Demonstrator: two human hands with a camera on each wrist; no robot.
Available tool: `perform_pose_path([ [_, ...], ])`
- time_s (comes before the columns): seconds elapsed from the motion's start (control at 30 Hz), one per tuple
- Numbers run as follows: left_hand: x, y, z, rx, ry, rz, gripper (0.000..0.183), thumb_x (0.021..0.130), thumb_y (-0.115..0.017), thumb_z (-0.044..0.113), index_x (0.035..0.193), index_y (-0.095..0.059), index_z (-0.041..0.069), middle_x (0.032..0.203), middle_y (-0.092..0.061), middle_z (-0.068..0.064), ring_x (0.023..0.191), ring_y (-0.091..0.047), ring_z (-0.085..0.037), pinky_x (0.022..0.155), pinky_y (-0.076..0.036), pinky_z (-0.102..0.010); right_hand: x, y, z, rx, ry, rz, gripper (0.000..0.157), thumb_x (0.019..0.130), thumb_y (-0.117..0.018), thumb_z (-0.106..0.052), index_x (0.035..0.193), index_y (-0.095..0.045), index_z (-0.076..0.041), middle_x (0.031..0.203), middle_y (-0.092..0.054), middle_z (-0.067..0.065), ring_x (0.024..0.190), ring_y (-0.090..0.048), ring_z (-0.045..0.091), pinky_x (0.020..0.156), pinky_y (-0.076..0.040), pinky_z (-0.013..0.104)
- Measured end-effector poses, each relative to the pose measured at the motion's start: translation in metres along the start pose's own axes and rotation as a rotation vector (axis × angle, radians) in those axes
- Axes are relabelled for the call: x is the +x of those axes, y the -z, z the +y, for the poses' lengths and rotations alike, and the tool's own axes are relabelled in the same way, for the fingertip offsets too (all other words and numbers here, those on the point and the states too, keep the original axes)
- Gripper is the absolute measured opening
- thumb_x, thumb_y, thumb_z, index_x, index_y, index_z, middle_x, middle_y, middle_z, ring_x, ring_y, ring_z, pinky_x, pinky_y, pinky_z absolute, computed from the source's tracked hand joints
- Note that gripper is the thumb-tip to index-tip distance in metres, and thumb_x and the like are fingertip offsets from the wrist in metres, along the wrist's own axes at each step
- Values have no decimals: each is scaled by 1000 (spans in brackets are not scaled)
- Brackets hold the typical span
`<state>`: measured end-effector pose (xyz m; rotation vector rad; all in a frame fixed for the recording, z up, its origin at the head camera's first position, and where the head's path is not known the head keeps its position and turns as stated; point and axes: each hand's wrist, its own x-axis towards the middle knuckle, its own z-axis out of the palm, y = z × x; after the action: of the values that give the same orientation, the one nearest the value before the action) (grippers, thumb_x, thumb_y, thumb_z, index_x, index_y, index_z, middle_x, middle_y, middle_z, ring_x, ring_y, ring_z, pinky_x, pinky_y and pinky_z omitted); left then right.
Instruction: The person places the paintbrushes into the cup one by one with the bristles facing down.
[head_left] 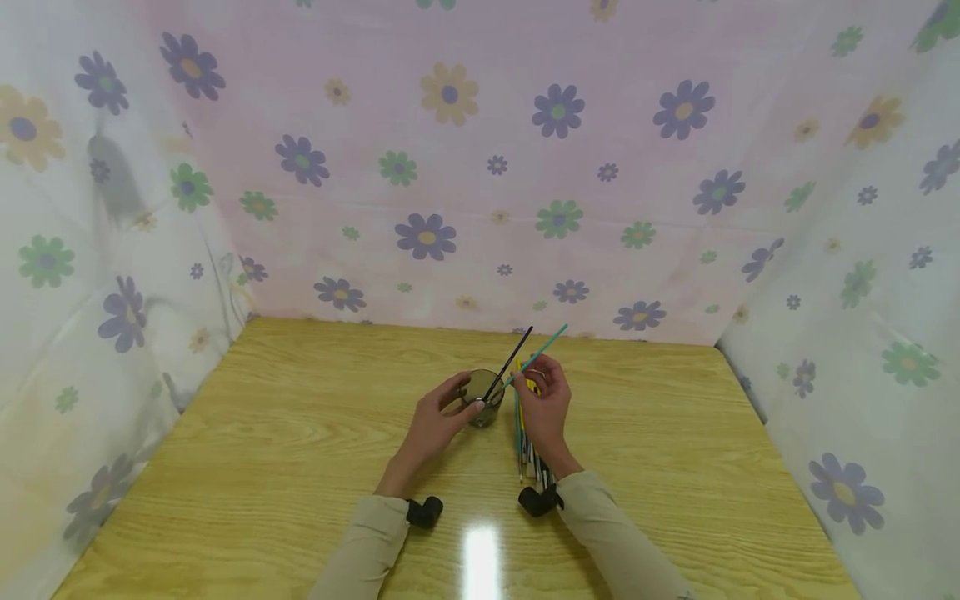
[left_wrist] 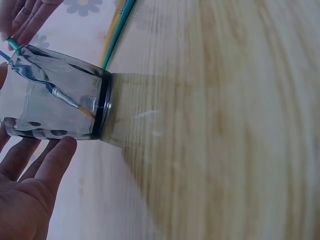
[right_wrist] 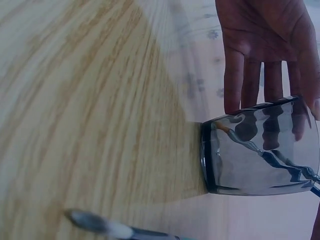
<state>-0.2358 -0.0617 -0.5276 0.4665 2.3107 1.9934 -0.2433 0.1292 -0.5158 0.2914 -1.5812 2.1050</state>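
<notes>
My left hand (head_left: 435,425) holds a smoky clear drinking glass (left_wrist: 60,95) that stands upright on the table, the thumb at the rim and the fingers along the far side. A dark-handled paintbrush (head_left: 516,351) leans in it, bristles down on the glass bottom. At the right of the rim, my right hand (head_left: 546,408) pinches a teal paintbrush (head_left: 553,337), its lower end at the glass mouth. Several more paintbrushes (head_left: 519,442), with yellow, teal and dark handles, lie on the table, partly hidden beneath the right hand and wrist.
The wood-grain table (head_left: 300,433) reaches back to a flower-print cloth (head_left: 480,192) hanging behind, with similar cloth on both sides. Each wrist carries a small black camera mount (head_left: 426,512). In the right wrist view a blurred brush tip (right_wrist: 102,223) lies close by.
</notes>
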Motion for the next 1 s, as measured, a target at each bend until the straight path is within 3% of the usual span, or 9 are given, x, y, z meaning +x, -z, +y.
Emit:
perform_pose_path([
  [0.13,0,0,0,-6,-4,-1,63,97,-73,25,153,-48,11,156,-46,-12,142,-47,-37,110,-48,-51,0,0,3,-33,-20,14,23,95,-67,5,116,-58,3,106,-61,6,92,-68,16,80,-63,27],
  [0.37,1,0,-1,4,-1,-5,62,98,-72,25,153,-47,12,156,-46,-7,143,-46,-34,110,-48,-48,0,-2,8,-61,-74,27,25,91,-67,13,114,-56,13,106,-57,34,90,-68,25,77,-61,21],
  [0.5,0,0,-1,1,-16,1,63,97,-72,23,153,-47,9,157,-46,-12,142,-46,-37,110,-49,-48,0,-5,8,-60,-105,34,25,90,-67,14,113,-58,13,104,-58,32,88,-68,22,77,-61,21],
  [0.7,0,0,1,-6,-18,-4,63,98,-72,23,153,-47,8,157,-45,-14,142,-45,-39,110,-48,-50,2,-5,9,-86,-113,26,32,90,-68,13,116,-52,22,104,-58,34,86,-66,8,77,-60,19],
  [1.0,-1,-1,1,5,-11,10,61,97,-72,24,153,-49,13,156,-46,-11,142,-47,-37,109,-50,-48,1,-4,6,-170,-190,2,26,92,-67,12,115,-56,19,112,-58,40,90,-67,12,78,-58,17],
])
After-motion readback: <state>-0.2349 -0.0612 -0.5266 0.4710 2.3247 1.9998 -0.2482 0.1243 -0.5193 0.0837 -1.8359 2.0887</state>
